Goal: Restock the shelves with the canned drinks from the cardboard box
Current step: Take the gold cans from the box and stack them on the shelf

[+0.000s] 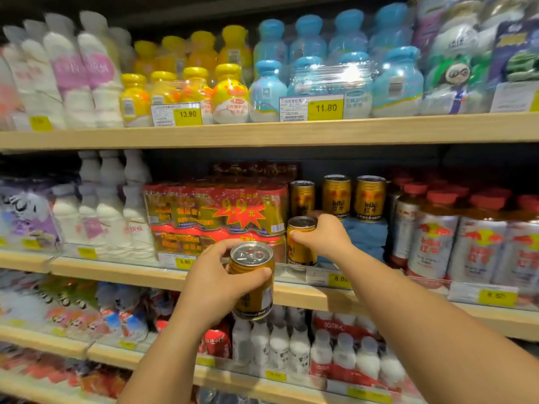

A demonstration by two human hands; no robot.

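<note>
Red Bull can [299, 252], gripped by the right hand [323, 237], stands at the middle shelf's [116, 274] front, while the left hand [213, 284] curls round a second can [253, 295] held just before it (stiff, slick, likely weighty: hold the sidewall).

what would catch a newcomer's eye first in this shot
A gold can is held up at centre in the left hand's grip, and a second gold can is gripped by the right hand at the front of the middle shelf. Just left of that, a red starburst reading 9.9 marks the shrink-wrapped packs. Above, yellow bottles and blue bottles line the top shelf.
</note>
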